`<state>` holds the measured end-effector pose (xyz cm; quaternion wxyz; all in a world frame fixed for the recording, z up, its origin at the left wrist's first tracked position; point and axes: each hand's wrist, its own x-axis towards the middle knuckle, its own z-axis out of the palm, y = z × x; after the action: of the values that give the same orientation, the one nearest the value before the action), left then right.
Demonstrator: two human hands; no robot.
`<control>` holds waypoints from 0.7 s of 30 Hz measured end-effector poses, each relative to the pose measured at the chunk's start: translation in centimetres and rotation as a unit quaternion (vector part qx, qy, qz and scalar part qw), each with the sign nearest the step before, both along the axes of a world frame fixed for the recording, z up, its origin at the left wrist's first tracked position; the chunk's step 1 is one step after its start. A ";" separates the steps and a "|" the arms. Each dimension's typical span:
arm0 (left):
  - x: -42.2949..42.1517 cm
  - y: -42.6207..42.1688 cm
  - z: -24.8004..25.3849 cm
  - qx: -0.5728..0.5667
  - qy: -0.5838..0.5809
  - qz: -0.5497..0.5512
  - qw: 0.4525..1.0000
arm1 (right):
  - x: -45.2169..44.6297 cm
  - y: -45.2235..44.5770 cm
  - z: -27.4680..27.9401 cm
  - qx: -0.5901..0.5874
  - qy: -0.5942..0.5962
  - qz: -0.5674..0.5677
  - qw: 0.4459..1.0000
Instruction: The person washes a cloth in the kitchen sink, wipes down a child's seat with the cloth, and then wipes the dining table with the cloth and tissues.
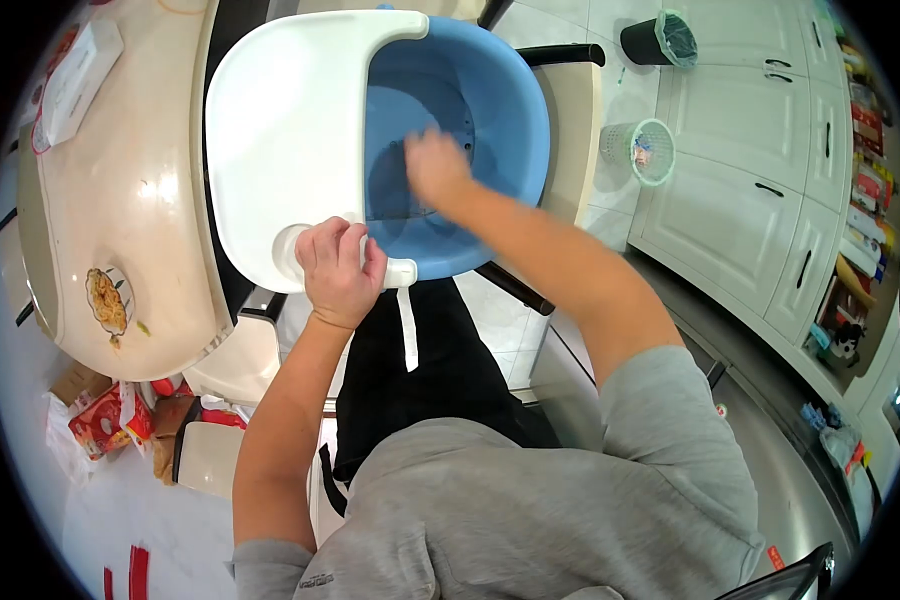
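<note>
A blue plastic child's booster seat with a white tray stands in front of me on a chair. My left hand is curled over the tray's near edge, beside its round cup recess, and grips it. Over the hollow of the blue seat, just right of the tray's inner edge, is my right hand. It is smeared by motion, with the fingers looking bunched. Whether it holds anything or touches the seat's inside, I cannot make out.
Left of the seat is a glossy dining table with a food bowl and a white box. Chair arms flank the seat. Two waste bins stand by white cabinets. Bags and a red box lie lower left.
</note>
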<state>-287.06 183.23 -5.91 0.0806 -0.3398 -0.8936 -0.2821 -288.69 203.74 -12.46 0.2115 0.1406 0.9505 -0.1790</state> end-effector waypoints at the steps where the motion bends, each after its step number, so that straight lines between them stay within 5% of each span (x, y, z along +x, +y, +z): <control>1: 0.0 0.1 0.0 0.001 0.000 0.000 1.000 | -1.7 1.8 0.0 0.049 0.035 0.023 0.998; 5: 0.0 -0.1 0.2 0.001 -0.003 -0.005 1.000 | -3.6 6.0 -1.4 0.201 -0.007 0.154 0.967; 8: 0.1 -0.1 0.1 -0.009 -0.009 -0.002 1.000 | -0.5 3.4 -5.0 0.212 -0.035 0.017 0.977; 10: 0.1 -0.2 -0.1 -0.005 -0.009 -0.002 1.000 | 0.9 0.9 -2.0 0.144 -0.180 0.035 0.972; 15: 0.1 -0.3 -0.2 -0.002 -0.010 0.001 1.000 | 1.7 -1.1 2.7 -0.072 -0.229 0.010 0.971; 21: 0.2 -0.4 -0.2 -0.009 -0.013 -0.013 1.000 | -0.5 4.4 0.6 0.070 -0.126 0.070 0.987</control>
<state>-286.87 182.85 -6.12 0.0626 -0.3487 -0.8924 -0.2793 -289.16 208.09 -11.83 0.3309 0.1092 0.9341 -0.0781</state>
